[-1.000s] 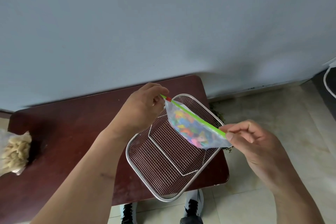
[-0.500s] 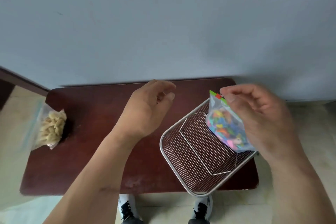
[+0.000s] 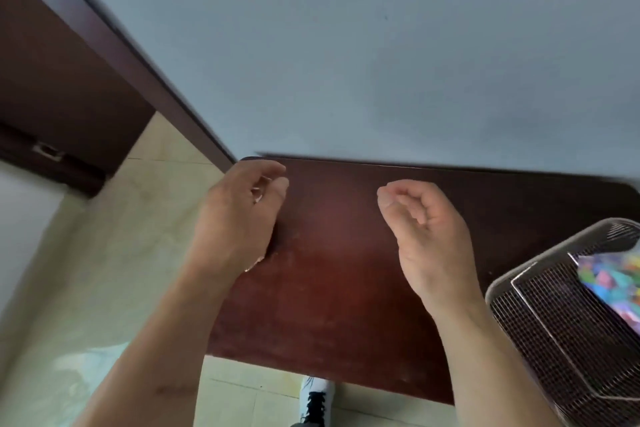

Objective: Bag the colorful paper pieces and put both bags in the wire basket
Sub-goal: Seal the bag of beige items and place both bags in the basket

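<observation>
The clear bag of colorful paper pieces lies inside the wire basket at the right edge of the frame, partly cut off. My right hand hovers over the middle of the dark red table, fingers curled in and holding nothing. My left hand is curled over the table's left end. Pale slivers show between its fingers and under its heel. The second bag is hidden, and I cannot tell whether the hand grips it.
A grey wall rises behind the table. A dark wooden door frame stands at the left over a beige tiled floor. One of my shoes shows below the table's front edge. The picture is motion-blurred.
My right hand let the bag of paper pieces go into the basket and moved left, empty. My view swung left, and my left hand reached the table's left end where the pale bag lay.
</observation>
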